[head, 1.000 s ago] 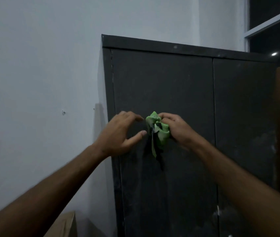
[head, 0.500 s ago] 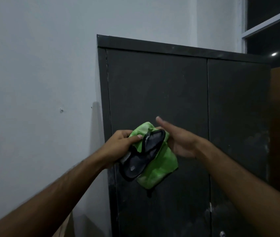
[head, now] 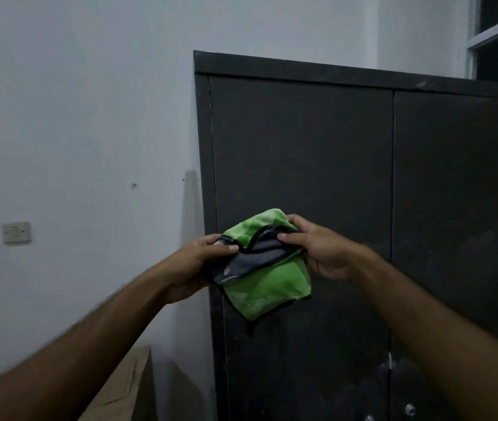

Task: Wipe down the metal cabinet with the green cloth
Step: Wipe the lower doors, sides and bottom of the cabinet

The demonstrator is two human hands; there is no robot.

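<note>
The thumb and fingers of the left hand [head: 194, 262] pinch the left edge of the green cloth [head: 267, 282], the thumb lying on top of a grey, black-trimmed fold. The right hand [head: 320, 249] grips the opposite upper edge, thumb pressed onto the same grey fold and the other fingers curled behind the fabric. Between the two hands the cloth is held partly folded, its green lower half hanging down with a black hem at the bottom corner; it is held in front of the left door of the metal cabinet [head: 302, 153], and whether it touches the door cannot be told. Both forearms reach in from the bottom corners. The cabinet is dark grey with two closed doors, and pale smudges show low on its front. It stands against a white wall [head: 74, 117], which carries a light switch [head: 15, 232] at the far left. A brown cardboard box [head: 123, 390] sits low beside the cabinet.
</note>
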